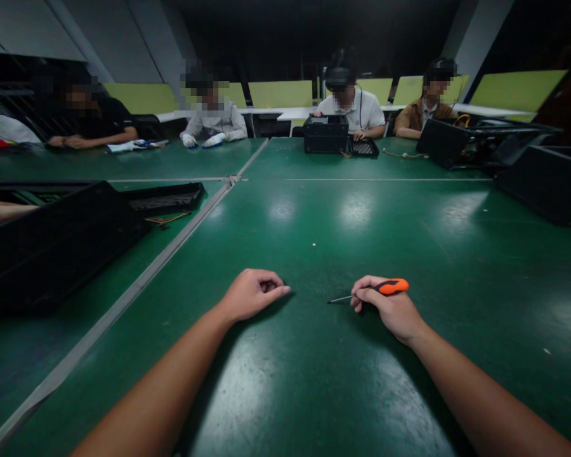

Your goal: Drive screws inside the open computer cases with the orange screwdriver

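Observation:
My right hand (385, 308) is closed around a screwdriver with an orange and black handle (396, 286). Its thin metal shaft (341, 299) points left, the dark tip just above or on the green tabletop (309, 355); I cannot tell which. To the left, my left hand (254, 295) rests on the table with its fingers loosely curled in and the thumb stretched toward the right. Nothing shows in it. A gap of bare green surface lies between the tip and my left hand.
A black computer case (61, 247) stands at the left beyond a grey table seam (137, 282), a co-worker's forearm (7, 211) behind it. More black cases (547, 184) stand at the right. Several people sit across the table, one behind another case (326, 134).

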Demonstrator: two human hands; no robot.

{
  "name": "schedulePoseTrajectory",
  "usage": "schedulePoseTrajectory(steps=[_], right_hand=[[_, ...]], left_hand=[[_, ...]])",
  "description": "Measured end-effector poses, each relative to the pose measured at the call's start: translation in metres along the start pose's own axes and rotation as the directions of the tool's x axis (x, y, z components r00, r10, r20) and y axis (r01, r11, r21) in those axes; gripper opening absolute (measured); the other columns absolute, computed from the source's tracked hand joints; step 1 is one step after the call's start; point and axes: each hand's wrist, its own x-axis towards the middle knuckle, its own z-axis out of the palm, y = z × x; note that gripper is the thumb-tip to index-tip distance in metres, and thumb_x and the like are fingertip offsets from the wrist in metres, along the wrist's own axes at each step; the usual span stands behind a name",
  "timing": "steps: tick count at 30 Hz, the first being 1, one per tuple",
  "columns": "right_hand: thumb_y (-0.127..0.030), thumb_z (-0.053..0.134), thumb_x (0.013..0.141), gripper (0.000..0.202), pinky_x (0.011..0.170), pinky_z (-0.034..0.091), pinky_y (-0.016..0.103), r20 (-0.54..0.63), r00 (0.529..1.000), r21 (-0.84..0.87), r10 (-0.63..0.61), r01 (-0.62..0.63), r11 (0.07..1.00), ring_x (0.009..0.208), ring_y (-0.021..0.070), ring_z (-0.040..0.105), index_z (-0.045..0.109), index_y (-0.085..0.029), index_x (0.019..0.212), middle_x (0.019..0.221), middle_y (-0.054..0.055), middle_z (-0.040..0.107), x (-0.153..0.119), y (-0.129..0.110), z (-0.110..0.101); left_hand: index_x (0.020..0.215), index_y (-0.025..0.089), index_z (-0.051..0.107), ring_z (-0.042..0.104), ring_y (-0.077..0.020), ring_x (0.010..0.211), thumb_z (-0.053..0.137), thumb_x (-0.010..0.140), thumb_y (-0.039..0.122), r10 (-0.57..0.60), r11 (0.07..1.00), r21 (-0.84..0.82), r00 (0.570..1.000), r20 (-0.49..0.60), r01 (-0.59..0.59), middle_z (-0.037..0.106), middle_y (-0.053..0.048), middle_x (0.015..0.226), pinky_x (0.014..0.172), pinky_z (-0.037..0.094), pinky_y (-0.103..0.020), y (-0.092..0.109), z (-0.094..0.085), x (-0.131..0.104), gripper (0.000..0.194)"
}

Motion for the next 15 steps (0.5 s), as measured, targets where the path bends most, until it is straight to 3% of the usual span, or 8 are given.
schedulePoseTrajectory(steps=[15], right_hand=[[-0.027, 0.057, 0.074, 0.014, 0.059, 0.046, 0.028, 0.018, 1.000, -0.178, 0.018, -0.014, 0.984, 0.060, 0.0166, 0.060, 0.067, -0.017, 0.070, 0.065, 0.002, 0.066, -0.003, -0.019, 0.011]], left_hand=[[0.079, 0.016, 0.074, 0.048, -0.0107, 0.054, 0.064, 0.083, 0.052, 0.033, 0.999, 0.043, 0.999, 0.009, -0.034, 0.063, 0.000, 0.063, 0.053, 0.032, -0.022, 0.000, 0.000, -0.001, 0.038]])
